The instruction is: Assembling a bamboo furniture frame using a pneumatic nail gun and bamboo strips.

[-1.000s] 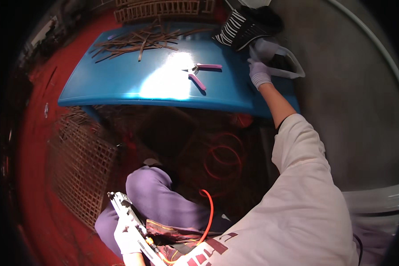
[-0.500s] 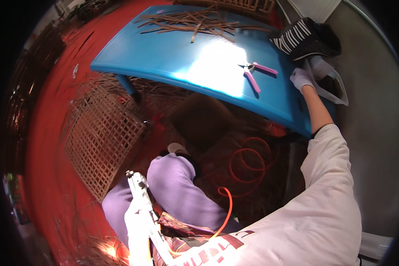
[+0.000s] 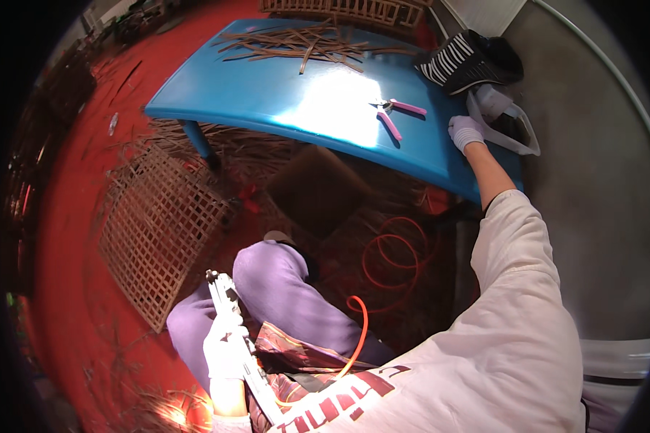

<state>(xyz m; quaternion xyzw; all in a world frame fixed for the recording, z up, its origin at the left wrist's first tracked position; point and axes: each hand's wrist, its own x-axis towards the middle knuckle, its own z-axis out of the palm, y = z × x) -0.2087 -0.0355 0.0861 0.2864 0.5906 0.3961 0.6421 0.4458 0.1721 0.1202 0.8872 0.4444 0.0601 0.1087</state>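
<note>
My left hand (image 3: 224, 350), in a white glove, is wrapped round a long silver air-powered nail or stapling gun (image 3: 226, 299) above my lap. An orange air hose (image 3: 362, 328) rises beside my lap. My right arm stretches out to the blue table (image 3: 217, 86). There my gloved right hand (image 3: 466, 133) is closed at the right side, beside a white handled basket (image 3: 516, 144); what it grips, if anything, is hidden. Left of it lie pink-handled cutters (image 3: 390, 117), their handles spread, by a patch of bright sunlight.
Thin brown strips (image 3: 303, 45) lie in a heap at the table's far end. A black-and-white striped bag (image 3: 469, 61) stands behind the basket. A woven lattice panel (image 3: 155, 231) leans at the left over the red floor (image 3: 72, 289). Below the table is a brown square block (image 3: 318, 191); orange hose coils lie nearby.
The view has shifted a little, so the table and its things sit further left. My right hand stays closed beside the basket, and my left hand keeps its hold on the gun.
</note>
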